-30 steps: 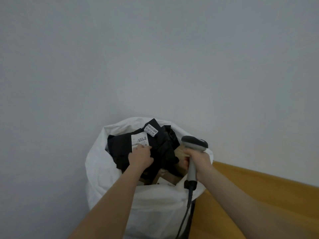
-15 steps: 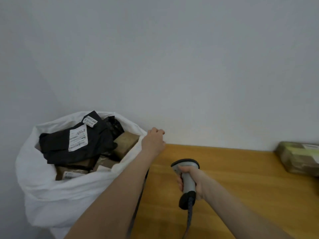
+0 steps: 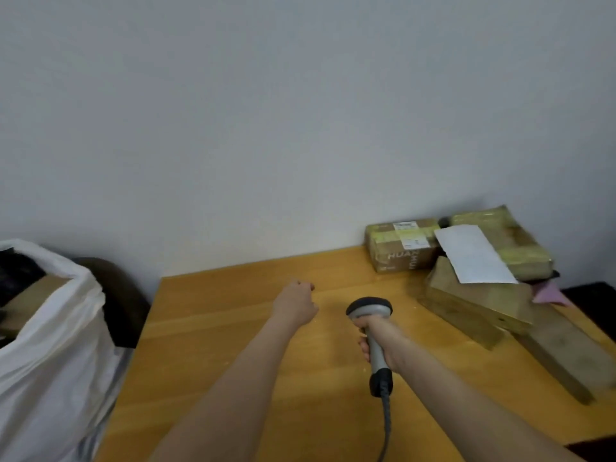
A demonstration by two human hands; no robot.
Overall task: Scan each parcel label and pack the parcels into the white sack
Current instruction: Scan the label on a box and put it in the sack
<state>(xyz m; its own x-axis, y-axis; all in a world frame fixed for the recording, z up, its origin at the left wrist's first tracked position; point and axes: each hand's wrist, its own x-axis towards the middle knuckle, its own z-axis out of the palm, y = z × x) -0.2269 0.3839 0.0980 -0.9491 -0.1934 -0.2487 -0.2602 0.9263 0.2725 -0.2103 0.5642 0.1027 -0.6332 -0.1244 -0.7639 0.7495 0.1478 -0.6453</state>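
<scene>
My right hand (image 3: 380,341) grips a grey barcode scanner (image 3: 370,311) by its handle over the wooden table (image 3: 233,345), head pointing away from me. My left hand (image 3: 295,306) hovers above the table to the scanner's left, fingers curled in, holding nothing. The white sack (image 3: 56,345) stands off the table's left edge with black and brown parcels inside. At the back right lie brown parcels: a taped box with a label (image 3: 403,248), a larger taped parcel (image 3: 506,241) with a white sheet (image 3: 473,255) on it, and a flat brown box (image 3: 473,305) beneath.
A long flat cardboard parcel (image 3: 566,348) lies along the table's right side. A pink scrap (image 3: 550,293) pokes out by the pile. A dark rounded chair back (image 3: 123,301) stands between sack and table. The scanner's cable (image 3: 386,425) runs toward me. A plain wall is behind.
The view has swung right from the sack to the table. My left hand left the black parcel in the sack and moved over the table; the parcel pile came into view.
</scene>
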